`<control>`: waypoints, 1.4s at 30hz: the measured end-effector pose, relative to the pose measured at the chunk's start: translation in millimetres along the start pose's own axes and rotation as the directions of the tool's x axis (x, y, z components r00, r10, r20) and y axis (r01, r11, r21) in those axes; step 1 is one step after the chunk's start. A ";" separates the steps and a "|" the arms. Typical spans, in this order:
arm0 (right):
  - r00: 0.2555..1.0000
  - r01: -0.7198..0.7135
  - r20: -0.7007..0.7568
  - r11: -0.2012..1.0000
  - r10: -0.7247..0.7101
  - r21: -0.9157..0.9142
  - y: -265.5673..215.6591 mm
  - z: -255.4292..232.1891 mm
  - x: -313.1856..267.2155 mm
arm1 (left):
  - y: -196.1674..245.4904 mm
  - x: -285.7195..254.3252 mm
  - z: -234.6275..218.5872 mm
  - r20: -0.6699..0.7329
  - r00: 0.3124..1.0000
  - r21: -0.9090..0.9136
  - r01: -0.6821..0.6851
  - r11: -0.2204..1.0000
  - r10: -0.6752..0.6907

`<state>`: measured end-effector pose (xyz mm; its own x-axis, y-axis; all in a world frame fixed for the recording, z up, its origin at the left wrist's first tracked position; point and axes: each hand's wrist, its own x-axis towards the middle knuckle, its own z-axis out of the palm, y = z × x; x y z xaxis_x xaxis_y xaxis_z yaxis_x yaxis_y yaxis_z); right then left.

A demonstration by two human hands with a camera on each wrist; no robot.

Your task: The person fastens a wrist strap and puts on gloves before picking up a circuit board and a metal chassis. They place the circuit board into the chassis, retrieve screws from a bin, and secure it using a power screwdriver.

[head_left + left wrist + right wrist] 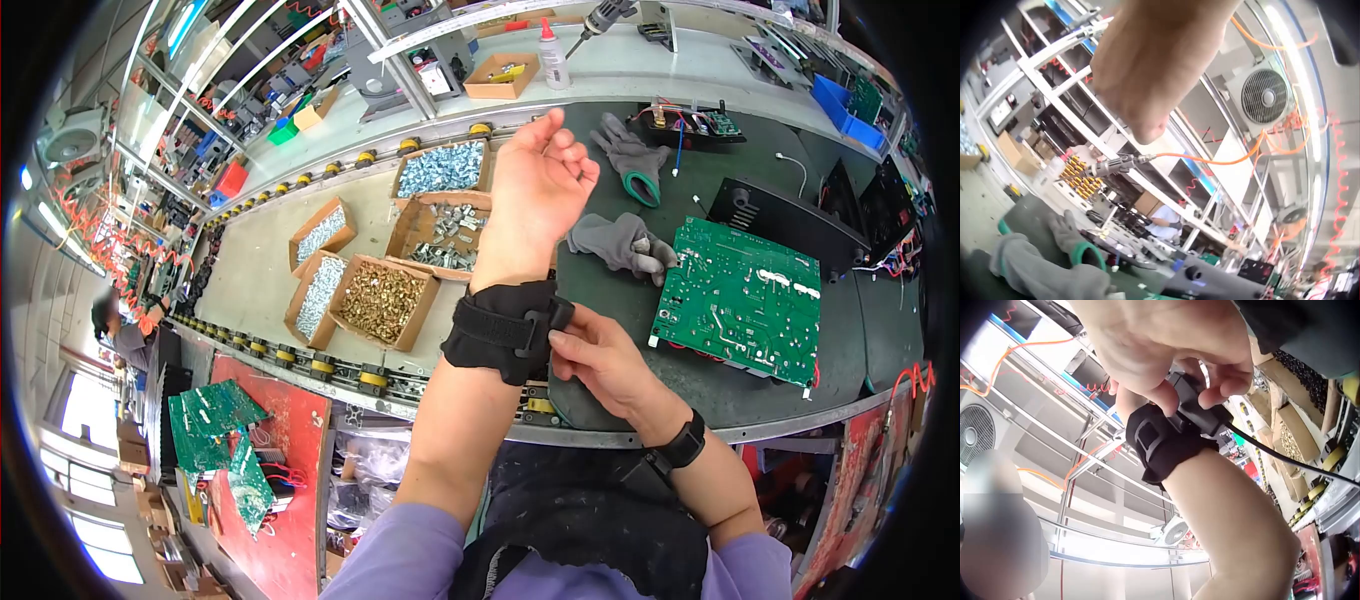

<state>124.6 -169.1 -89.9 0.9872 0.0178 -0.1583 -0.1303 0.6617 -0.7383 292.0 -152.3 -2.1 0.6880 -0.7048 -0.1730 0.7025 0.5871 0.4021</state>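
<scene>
My left hand [545, 185] is raised palm up, fingers loosely bent and holding nothing; it also fills the top of the left wrist view as a blurred hand [1154, 69]. Around that wrist sits a black strap band [490, 328] with a buckle. My right hand [610, 365] pinches the black piece at the band's edge between thumb and fingers. In the right wrist view, the right hand [1172, 347] grips a small black box [1194, 403] with a cable, against the wristband [1160, 440].
Grey gloves [625, 245] and a green circuit board [745, 300] lie on the dark mat [600, 385], by a black housing [780, 225]. Cardboard boxes of small metal parts [380, 303] stand to the left. A bottle [553, 62] and a hanging power driver [603, 18] are at the back.
</scene>
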 end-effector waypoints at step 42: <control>0.535 0.445 0.464 -0.232 -0.707 -0.865 -51.3 36.9 -22.0 | -59.1 -8.0 7.4 0.612 0.683 0.790 -0.506 -0.347 0.398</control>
<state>113.0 -175.8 -24.4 0.6623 -0.1104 0.7411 0.3898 -0.7938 -0.4667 243.7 -184.4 -17.8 0.6381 -0.4919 0.5924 -0.7355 -0.1619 0.6579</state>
